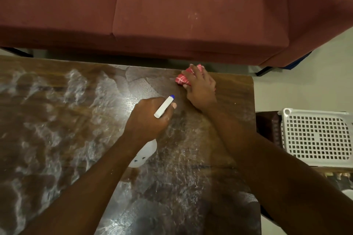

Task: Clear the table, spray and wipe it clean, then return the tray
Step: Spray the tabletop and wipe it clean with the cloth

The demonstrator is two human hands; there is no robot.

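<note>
Head view, over the table (pixel 57 120): 2 hands work the far right corner. My left hand (pixel 150 118) is wrapped round the spray bottle (pixel 163 107), with its blue-tipped nozzle pointing toward that corner. I judge it is held ready so I can wet a patch without setting it down. My right hand (pixel 200 89) bunches the red cloth (pixel 183 79) under curled fingers and presses it on the wood near the far edge, where the surface looks drier than the streaked, wet sheen to the left. The white tray (pixel 315 137) sits off the table on a dark stand (pixel 267 128) to the right, clear of the spray. Returning it looks like the 1 step remaining after wiping. A maroon sofa (pixel 172 15) lies beyond.
</note>
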